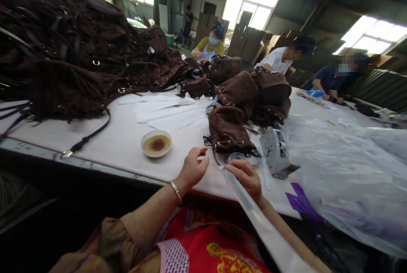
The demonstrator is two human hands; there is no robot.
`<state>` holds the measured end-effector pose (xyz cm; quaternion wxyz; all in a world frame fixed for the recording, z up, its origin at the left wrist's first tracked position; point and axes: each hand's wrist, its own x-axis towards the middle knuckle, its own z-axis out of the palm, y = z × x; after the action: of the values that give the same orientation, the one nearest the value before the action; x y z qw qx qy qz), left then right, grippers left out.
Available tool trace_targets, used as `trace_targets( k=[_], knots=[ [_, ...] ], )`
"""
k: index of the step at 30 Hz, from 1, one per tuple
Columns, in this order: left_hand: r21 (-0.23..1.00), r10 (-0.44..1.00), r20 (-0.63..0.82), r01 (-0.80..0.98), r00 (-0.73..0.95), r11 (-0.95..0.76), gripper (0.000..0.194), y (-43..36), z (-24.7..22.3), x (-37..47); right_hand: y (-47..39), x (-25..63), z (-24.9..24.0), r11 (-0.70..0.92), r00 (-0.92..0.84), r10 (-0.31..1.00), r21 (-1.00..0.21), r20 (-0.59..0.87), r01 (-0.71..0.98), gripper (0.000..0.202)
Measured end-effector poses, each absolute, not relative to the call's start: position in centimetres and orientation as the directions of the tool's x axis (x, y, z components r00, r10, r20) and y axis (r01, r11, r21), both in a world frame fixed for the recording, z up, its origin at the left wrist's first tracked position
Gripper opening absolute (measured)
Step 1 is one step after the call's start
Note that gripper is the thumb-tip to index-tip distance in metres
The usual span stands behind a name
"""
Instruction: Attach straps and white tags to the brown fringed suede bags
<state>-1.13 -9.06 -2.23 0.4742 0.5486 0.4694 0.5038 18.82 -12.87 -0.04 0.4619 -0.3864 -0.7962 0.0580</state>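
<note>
My left hand (194, 166), with a silver bangle at the wrist, hovers near the table's front edge, its fingers curled together; what they pinch, if anything, is too small to name. To its right, my right hand (246, 176) is closed on a long translucent white strip (263, 222) that trails down over my forearm. A dark strap end meets the strip at my fingers. Just beyond my hands a brown suede bag (227, 129) with metal eyelets lies on the white tabletop (187, 137). Left of it is a shallow white dish (156, 143) of yellowish stuff with a dark centre.
Brown bags (76, 48) are heaped at the left and more sit at the centre. White paper strips (171, 110) lie behind the dish. A grey tape dispenser (275, 154) and clear plastic bags (349, 171) are at the right. Several people are farther back.
</note>
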Motion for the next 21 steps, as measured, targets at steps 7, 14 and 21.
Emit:
trace_targets(
  k=[7, 14, 21],
  knots=[
    [0.763, 0.855, -0.378, -0.403, 0.355, 0.505, 0.036, -4.5, -2.7, -0.1, -12.0, 17.6, -1.4, 0.702, -0.29, 0.657, -0.425, 0.696, 0.572, 0.028],
    [0.708, 0.853, -0.287, -0.504, 0.436, 0.495, 0.034, -3.9, -3.0, 2.2, -10.8, 17.4, -2.3, 0.565, -0.125, 0.761, -0.555, 0.637, 0.611, 0.022],
    [0.749, 0.895, -0.343, -0.492, 0.285, 0.444, 0.035, -5.7, -3.0, 1.7, -7.4, 17.4, -3.6, 0.545, -0.241, 0.781, -0.438, 0.577, 0.715, 0.017]
  ],
)
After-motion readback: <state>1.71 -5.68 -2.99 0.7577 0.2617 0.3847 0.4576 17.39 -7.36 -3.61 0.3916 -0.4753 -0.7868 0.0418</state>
